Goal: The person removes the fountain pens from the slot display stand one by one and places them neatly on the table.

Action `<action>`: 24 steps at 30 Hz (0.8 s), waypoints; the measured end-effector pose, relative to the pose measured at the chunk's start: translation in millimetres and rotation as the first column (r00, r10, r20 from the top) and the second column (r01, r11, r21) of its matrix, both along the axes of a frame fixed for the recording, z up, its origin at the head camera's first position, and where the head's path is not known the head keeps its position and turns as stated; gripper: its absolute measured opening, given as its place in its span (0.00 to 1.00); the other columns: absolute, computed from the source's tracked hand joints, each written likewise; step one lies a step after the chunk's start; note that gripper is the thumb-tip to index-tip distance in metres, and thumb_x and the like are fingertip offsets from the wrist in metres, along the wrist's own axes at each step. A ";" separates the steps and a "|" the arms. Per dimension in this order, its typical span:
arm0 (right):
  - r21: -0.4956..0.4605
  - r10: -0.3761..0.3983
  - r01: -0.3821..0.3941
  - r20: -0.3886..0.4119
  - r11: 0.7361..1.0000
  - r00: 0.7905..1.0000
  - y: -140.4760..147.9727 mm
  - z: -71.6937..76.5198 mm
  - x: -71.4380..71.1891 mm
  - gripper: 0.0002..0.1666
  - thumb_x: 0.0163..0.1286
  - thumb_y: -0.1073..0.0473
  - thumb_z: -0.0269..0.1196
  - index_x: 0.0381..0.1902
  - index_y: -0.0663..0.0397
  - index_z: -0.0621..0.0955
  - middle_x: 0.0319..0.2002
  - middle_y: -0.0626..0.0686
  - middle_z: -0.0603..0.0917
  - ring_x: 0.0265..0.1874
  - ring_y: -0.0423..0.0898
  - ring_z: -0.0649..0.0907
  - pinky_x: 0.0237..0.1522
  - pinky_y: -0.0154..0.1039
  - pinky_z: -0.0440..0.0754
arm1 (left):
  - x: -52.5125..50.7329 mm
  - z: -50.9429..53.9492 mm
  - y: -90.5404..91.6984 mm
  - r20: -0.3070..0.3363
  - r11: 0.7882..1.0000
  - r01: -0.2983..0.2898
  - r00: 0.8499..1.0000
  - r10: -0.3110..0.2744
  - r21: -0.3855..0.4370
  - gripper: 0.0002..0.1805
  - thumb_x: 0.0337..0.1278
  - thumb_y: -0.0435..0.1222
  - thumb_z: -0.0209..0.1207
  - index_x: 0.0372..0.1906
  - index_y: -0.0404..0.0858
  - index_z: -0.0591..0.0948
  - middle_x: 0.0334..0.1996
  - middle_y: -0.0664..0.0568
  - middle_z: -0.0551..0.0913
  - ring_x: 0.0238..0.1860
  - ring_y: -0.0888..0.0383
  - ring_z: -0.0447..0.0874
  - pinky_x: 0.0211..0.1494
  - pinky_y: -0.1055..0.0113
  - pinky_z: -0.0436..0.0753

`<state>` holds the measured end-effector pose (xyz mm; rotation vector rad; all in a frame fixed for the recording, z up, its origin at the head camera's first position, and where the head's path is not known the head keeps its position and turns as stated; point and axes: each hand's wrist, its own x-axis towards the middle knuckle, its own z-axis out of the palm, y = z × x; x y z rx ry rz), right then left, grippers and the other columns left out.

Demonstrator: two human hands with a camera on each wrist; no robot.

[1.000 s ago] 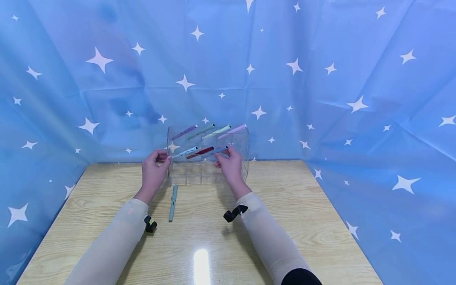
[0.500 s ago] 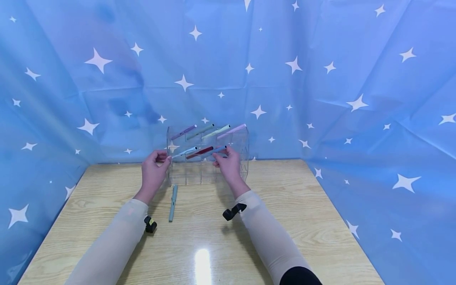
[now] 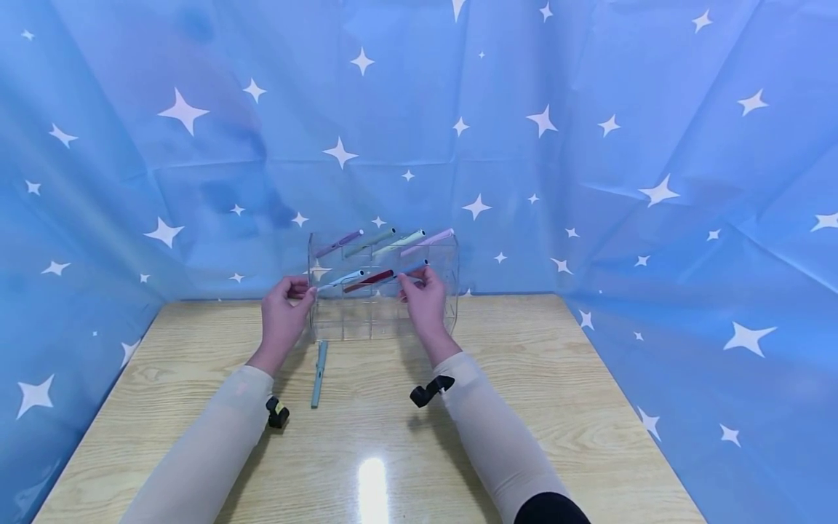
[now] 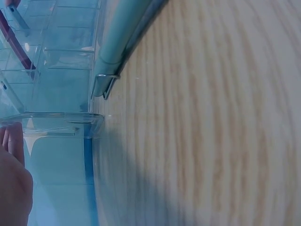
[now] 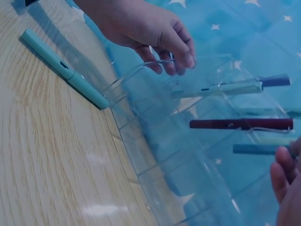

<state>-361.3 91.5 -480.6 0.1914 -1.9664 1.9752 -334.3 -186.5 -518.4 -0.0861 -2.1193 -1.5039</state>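
A clear plastic pen rack (image 3: 356,330) stands at the back of the table. My left hand (image 3: 281,314) grips its left side wall, thumb in front and fingers behind. At the right of the middle tier, my right hand (image 3: 427,302) pinches a blue pen (image 5: 254,149) between thumb and fingers, its end pointing up and right. Beside that pen, a dark red pen (image 3: 369,282) and a light blue pen (image 3: 343,279) lie slanted in the same tier. On the table before the rack's left end is a teal pen (image 3: 318,375).
Along the rack's top tier lean a purple pen (image 3: 338,244), a green pen (image 3: 369,243), a pale green pen (image 3: 401,241) and a lilac pen (image 3: 428,241). A blue star-patterned cloth (image 3: 511,145) hangs right behind the rack. The wooden table (image 3: 556,407) extends forward.
My right hand has shifted slightly right, and the blue pen's far end has risen up and right. The left hand stays on the rack's side wall.
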 end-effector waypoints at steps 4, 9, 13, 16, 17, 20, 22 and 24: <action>-0.003 -0.028 0.028 -0.038 1.000 0.999 2.6 1.2 1.4 0.05 0.79 0.61 0.72 0.47 0.56 0.86 0.44 0.52 0.90 0.37 0.67 0.88 0.42 0.61 0.91 | -0.8 -0.9 -0.4 -0.007 1.000 -0.006 1.000 0.006 -0.005 0.12 0.75 0.34 0.70 0.56 0.32 0.87 0.46 0.44 0.90 0.45 0.54 0.86 0.46 0.75 0.82; -0.003 -0.066 0.066 -0.087 0.998 0.994 6.6 3.8 3.0 0.04 0.80 0.63 0.70 0.44 0.50 0.85 0.40 0.50 0.88 0.34 0.51 0.85 0.34 0.39 0.86 | -0.9 -0.1 0.1 -0.015 1.000 0.000 1.000 0.000 0.001 0.13 0.74 0.32 0.70 0.55 0.30 0.87 0.45 0.43 0.90 0.44 0.55 0.86 0.47 0.74 0.81; -0.009 -0.105 0.104 -0.113 0.994 0.988 10.1 8.6 5.0 0.03 0.80 0.62 0.70 0.43 0.50 0.84 0.39 0.51 0.87 0.37 0.45 0.82 0.36 0.34 0.81 | 0.5 0.8 0.8 -0.014 1.000 0.007 1.000 -0.007 0.009 0.13 0.74 0.32 0.71 0.56 0.29 0.87 0.45 0.43 0.90 0.43 0.55 0.86 0.45 0.75 0.82; -0.023 -0.135 0.133 -0.114 0.991 0.984 12.9 11.2 5.7 0.03 0.79 0.63 0.70 0.43 0.51 0.84 0.40 0.52 0.86 0.40 0.46 0.83 0.42 0.36 0.83 | 0.5 0.4 0.9 -0.018 1.000 0.011 1.000 -0.011 0.011 0.14 0.74 0.32 0.71 0.56 0.29 0.86 0.45 0.43 0.90 0.44 0.55 0.86 0.44 0.76 0.82; -0.029 -0.143 0.140 -0.119 0.990 0.983 14.1 11.5 5.8 0.03 0.79 0.63 0.70 0.43 0.51 0.84 0.41 0.52 0.86 0.41 0.46 0.84 0.44 0.37 0.83 | 0.2 -0.1 0.8 -0.021 1.000 0.011 1.000 -0.011 0.010 0.14 0.74 0.32 0.71 0.56 0.29 0.87 0.45 0.43 0.90 0.43 0.56 0.86 0.44 0.76 0.82; -0.052 -0.157 0.151 -0.141 0.987 0.978 17.5 11.7 5.1 0.05 0.79 0.64 0.70 0.43 0.49 0.84 0.41 0.52 0.87 0.41 0.47 0.84 0.44 0.37 0.83 | 0.0 -0.6 0.7 -0.029 1.000 0.011 1.000 -0.010 0.008 0.14 0.74 0.32 0.71 0.56 0.29 0.87 0.45 0.43 0.90 0.43 0.56 0.86 0.44 0.76 0.82; -0.068 -0.158 0.149 -0.160 0.986 0.974 19.2 12.5 5.3 0.05 0.79 0.63 0.70 0.42 0.48 0.84 0.41 0.52 0.87 0.41 0.46 0.84 0.43 0.36 0.83 | 0.0 -1.0 0.6 -0.030 1.000 0.010 0.999 -0.010 0.009 0.14 0.74 0.32 0.71 0.56 0.29 0.87 0.45 0.43 0.90 0.43 0.57 0.85 0.44 0.76 0.82; -0.076 -0.150 0.139 -0.175 0.987 0.973 20.6 13.1 5.4 0.05 0.79 0.63 0.70 0.42 0.48 0.84 0.40 0.52 0.87 0.40 0.47 0.83 0.42 0.35 0.82 | -0.1 -1.1 0.3 -0.030 1.000 0.006 1.000 -0.006 0.007 0.14 0.74 0.32 0.70 0.56 0.29 0.87 0.45 0.43 0.90 0.43 0.57 0.85 0.44 0.76 0.81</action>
